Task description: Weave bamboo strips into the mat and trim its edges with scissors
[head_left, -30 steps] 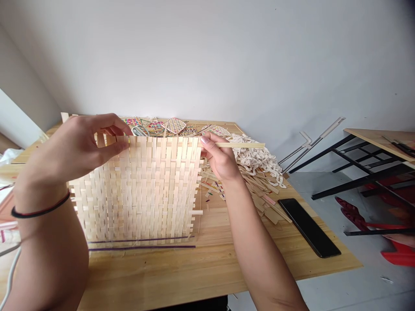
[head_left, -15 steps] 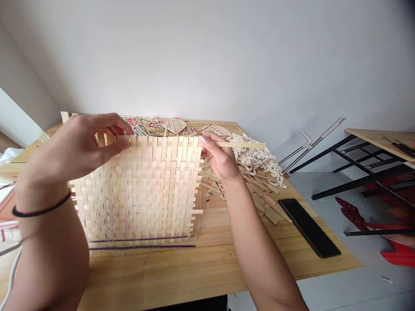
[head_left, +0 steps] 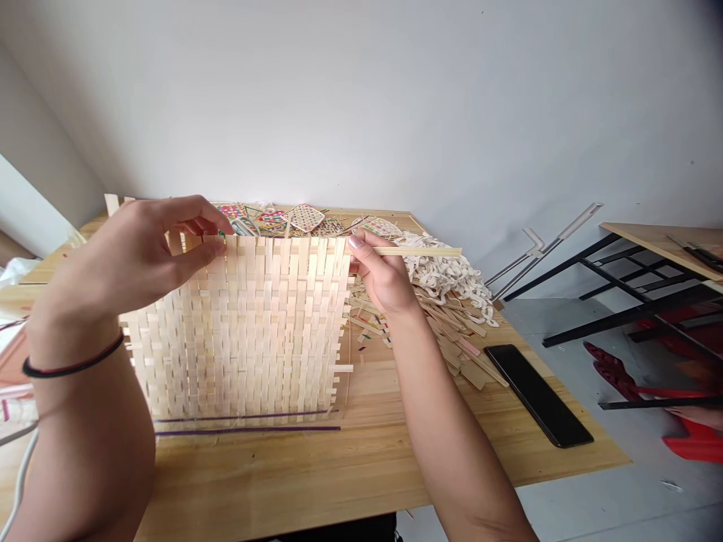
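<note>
The work in hand, as I judge it, is at the top edge of the woven mat (head_left: pixel 265 324), with a long strip (head_left: pixel 429 252) lying across there. The mat stands raised over the left part of the desk (head_left: pixel 282 482), its face toward the near side. The left hand (head_left: pixel 124 260) comes over the top edge, and its grip is closed on the mat between thumb and fingers. The right hand (head_left: pixel 387 282) has its grip closed on the strip, at the far right corner of the mat. One end of the strip sticks out to the right, past this hand; how it passes among the slats, I cannot tell surely.

From this pose, I think, a move calls for a light pinch, with the left hand steadying the edge while the right hand guides the strip level. The slats look thin, so a strong pull could bend them or open the weave. A short end (head_left: pixel 346 369) also sticks out at the right side and could catch. Two purple strips (head_left: pixel 248 430) lie at the near edge of the mat. The phone (head_left: pixel 539 395) is well apart, on the right.
</note>
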{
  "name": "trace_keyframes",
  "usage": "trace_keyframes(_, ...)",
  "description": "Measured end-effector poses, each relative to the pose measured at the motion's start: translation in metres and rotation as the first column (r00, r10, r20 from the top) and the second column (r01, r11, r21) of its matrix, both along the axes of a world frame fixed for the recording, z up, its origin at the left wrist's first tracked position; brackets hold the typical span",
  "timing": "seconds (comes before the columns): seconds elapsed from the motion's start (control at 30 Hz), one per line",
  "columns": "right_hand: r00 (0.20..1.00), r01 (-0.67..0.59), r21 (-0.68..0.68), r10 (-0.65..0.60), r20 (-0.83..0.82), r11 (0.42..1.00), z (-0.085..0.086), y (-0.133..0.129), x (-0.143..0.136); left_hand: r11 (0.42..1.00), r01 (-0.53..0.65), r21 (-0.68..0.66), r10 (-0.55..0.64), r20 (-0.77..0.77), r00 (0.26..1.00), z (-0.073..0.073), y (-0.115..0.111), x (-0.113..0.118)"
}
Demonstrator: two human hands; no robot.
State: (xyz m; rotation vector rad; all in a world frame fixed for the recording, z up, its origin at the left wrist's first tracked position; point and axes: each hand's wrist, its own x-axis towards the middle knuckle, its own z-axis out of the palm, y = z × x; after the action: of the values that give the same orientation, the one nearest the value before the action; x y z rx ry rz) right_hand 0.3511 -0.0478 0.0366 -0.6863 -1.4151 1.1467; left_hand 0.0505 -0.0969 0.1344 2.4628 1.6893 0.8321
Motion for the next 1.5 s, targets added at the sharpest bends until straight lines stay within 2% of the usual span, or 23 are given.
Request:
trace_keyframes(0.6,1.0,0.019,-0.019,-0.019,0.023,1.0,0.0005,-0.001,-0.0011,1.0,0.02,0.011,-0.02,0.035,0.999,-0.0018,-0.0002,0.0014)
trace_keyframes(0.9,0.999,0.029,-0.025,-0.028,0.034,0.999,0.0015,-0.0019,-0.0017,0.999,0.03,-0.029,-0.028,0.051,0.998,0.0004,-0.0007,0.0007)
trace_keyframes(1.5,0.999,0.042,-0.02,-0.042,0.035,0.999,-0.0025,0.0002,-0.0024,0.995,0.091,0.032,-0.092,0.024,0.995,0.0006,-0.0015,0.0027)
